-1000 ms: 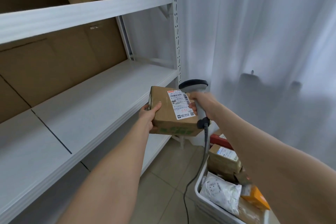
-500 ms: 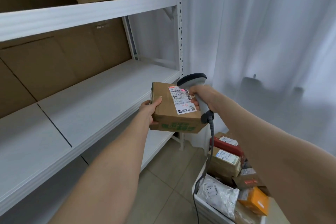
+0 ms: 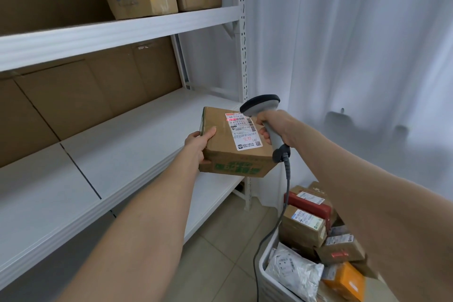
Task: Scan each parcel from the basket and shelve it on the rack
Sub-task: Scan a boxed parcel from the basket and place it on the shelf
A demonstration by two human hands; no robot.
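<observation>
Head view: basket (image 3: 263, 263) of parcels (image 3: 302, 227), lower right. Cardboard box (image 3: 226, 152), gripped at its left edge by left hand (image 3: 199, 143), is held before the middle shelf of the rack (image 3: 137, 140). Scanner (image 3: 261, 105), clasped by right hand (image 3: 278, 125), is aimed at its label (image 3: 244, 131), red line shown.

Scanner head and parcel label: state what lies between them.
Head view: bare air only. The scanner head hangs right beside the label, its red line falling on it.

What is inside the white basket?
Brown boxes, a red parcel, an orange parcel and a pale bag show. Whatever lies beneath is covered; the right arm hides one side.
</observation>
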